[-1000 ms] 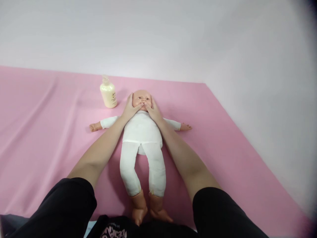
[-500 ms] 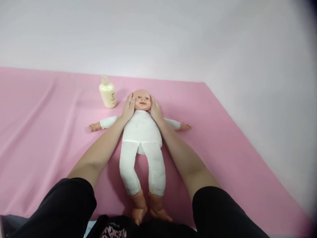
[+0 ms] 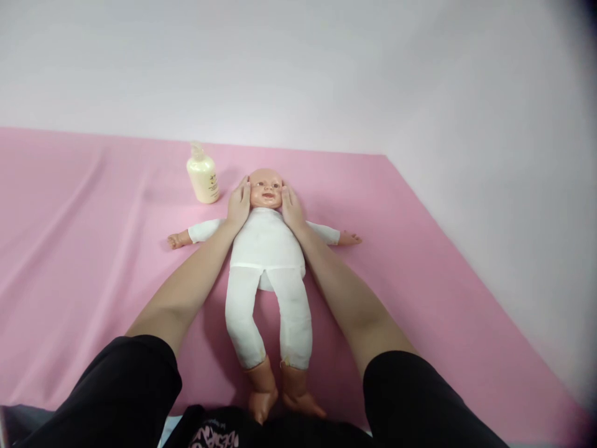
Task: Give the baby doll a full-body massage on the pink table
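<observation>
A baby doll (image 3: 268, 242) with a bald plastic head and a white cloth body lies on its back, arms spread to the sides and feet toward me. Flat against one side of its head, at the left of the view, rests my left hand (image 3: 239, 202), fingers stretched out. My right hand (image 3: 292, 206) lies the same way along the opposite cheek, so the head (image 3: 265, 182) sits between both palms. The palms themselves are hidden. Each forearm passes over one of the doll's white sleeves.
A pale yellow pump bottle (image 3: 204, 177) stands upright left of the doll's head. Pink cloth (image 3: 93, 249) covers the table, with some creases at the left. A pale wall (image 3: 280, 68) rises behind it and along the right side.
Both hands and the doll's head between them have shifted very slightly to the left. The doll's body and the bottle stay where they were.
</observation>
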`<action>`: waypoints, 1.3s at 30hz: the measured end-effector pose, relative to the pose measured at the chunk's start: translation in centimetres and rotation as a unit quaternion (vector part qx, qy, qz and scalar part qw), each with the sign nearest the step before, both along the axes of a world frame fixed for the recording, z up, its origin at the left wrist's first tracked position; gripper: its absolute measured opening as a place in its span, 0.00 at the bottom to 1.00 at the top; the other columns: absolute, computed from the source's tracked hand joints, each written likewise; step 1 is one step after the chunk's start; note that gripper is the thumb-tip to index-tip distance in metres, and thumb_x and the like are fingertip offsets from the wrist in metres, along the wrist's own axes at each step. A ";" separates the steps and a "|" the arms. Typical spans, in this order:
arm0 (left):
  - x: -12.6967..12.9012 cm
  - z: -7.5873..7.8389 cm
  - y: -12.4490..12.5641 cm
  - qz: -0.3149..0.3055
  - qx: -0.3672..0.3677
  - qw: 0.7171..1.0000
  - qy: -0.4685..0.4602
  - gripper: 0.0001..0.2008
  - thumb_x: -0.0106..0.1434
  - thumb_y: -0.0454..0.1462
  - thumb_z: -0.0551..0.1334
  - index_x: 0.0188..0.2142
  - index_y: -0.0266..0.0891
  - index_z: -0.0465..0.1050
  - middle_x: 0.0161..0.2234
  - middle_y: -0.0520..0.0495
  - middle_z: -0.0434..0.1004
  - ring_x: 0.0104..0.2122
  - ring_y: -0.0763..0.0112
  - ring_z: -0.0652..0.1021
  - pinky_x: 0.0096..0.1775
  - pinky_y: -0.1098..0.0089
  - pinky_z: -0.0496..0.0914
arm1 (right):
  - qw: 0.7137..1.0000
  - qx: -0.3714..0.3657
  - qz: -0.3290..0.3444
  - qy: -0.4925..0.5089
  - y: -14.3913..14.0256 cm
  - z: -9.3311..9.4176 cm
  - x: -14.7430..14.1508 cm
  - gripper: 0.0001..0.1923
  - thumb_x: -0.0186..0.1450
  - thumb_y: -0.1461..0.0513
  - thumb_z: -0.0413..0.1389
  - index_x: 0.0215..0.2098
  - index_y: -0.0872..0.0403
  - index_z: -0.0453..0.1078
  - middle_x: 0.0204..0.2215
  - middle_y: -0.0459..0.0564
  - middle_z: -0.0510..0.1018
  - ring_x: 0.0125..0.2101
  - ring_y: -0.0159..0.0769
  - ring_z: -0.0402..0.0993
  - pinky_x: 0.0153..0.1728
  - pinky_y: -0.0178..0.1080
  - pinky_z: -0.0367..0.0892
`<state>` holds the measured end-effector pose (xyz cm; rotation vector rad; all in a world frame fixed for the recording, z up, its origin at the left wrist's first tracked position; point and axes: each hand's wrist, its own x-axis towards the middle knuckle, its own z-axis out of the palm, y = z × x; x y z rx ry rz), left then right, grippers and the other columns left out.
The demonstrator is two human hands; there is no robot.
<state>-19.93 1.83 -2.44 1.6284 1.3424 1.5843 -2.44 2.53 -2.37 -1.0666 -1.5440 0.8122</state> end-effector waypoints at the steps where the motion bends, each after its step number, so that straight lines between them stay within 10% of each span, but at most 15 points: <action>1: 0.0 0.1 -0.1 -0.005 -0.007 1.000 -0.001 0.39 0.70 0.62 0.48 0.62 0.35 0.71 0.66 0.36 0.68 0.67 0.56 0.68 0.70 0.57 0.58 | 1.000 -0.005 0.010 -0.009 0.0 0.0 0.0 0.50 0.63 0.29 0.41 0.67 0.52 0.62 0.66 0.57 0.68 0.68 0.45 0.62 0.71 0.50 0.54; 6: -0.1 0.2 -0.3 -0.028 -0.018 0.999 0.016 0.44 0.63 0.60 0.61 0.68 0.34 0.62 0.69 0.35 0.61 0.70 0.53 0.63 0.71 0.57 0.55 | 0.998 -0.033 0.038 -0.041 -0.3 0.3 0.2 0.58 0.56 0.35 0.61 0.73 0.57 0.51 0.71 0.60 0.60 0.71 0.50 0.55 0.73 0.51 0.50; 14: 0.1 0.3 -0.7 -0.063 -0.035 0.997 0.030 0.66 0.45 0.56 0.77 0.74 0.37 0.45 0.72 0.29 0.53 0.71 0.41 0.57 0.70 0.49 0.53 | 0.996 -0.066 0.054 -0.015 0.2 -0.1 0.2 0.58 0.57 0.39 0.64 0.75 0.54 0.46 0.72 0.57 0.56 0.72 0.49 0.53 0.73 0.52 0.49; 39: -0.1 0.1 -0.1 -0.085 -0.060 0.994 0.026 0.57 0.55 0.60 0.69 0.73 0.37 0.46 0.75 0.33 0.43 0.74 0.49 0.48 0.73 0.53 0.43 | 0.996 -0.057 0.065 -0.018 0.1 -0.4 0.4 0.52 0.63 0.29 0.45 0.75 0.46 0.46 0.75 0.48 0.51 0.74 0.42 0.45 0.75 0.50 0.41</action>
